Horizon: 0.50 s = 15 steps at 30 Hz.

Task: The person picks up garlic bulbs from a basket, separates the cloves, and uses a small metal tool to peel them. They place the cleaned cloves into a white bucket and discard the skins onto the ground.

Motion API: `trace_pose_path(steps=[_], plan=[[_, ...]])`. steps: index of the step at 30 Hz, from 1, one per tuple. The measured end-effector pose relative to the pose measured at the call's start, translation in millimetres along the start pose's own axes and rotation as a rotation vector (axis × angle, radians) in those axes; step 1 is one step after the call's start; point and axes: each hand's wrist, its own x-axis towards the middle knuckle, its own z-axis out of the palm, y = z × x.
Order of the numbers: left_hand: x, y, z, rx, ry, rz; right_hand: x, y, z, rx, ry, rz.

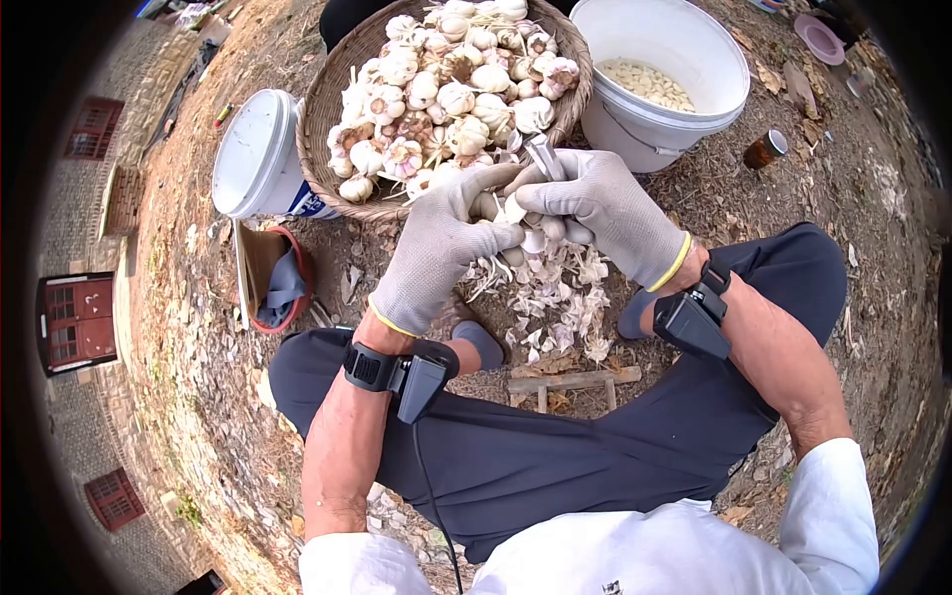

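Both my hands wear grey gloves with yellow cuffs and meet just below the front rim of a wicker basket [315, 149]. My left hand [441, 238] is closed around pale garlic [514, 210], part of which its fingers hide. My right hand [600, 203] presses its thumb against the same garlic. A short metal tool, like a small knife [543, 159], sticks up from my right fingers; its other end is hidden. Heaped in the basket are many whole garlic bulbs [456, 99]. Loose garlic skins [560, 302] lie on the ground beneath my hands.
A white bucket [645, 139] holding peeled cloves [650, 84] stands right of the basket. Left are a lidded white bucket [248, 159] and a red container [302, 253] with grey cloth. A jar [766, 149] lies at right; a small wooden frame [575, 381] sits between my legs.
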Motion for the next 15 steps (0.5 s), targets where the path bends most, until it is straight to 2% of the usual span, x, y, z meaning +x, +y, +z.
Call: trace_pose_path(steps=[8, 13, 15], plan=[[-2.7, 0.3, 2.5, -0.204, -0.006, -0.048, 10.6, 25.6, -10.3, 0.4, -0.219, 0.152], [-3.6, 0.1, 1.1, -0.253, -0.023, -0.083, 7.1, 29.9, 0.3, 0.34, 0.007, 0.102], [-1.9, -0.2, 2.3, -0.266, -0.004, -0.092, 5.8, 28.2, 2.4, 0.319, 0.013, 0.083]])
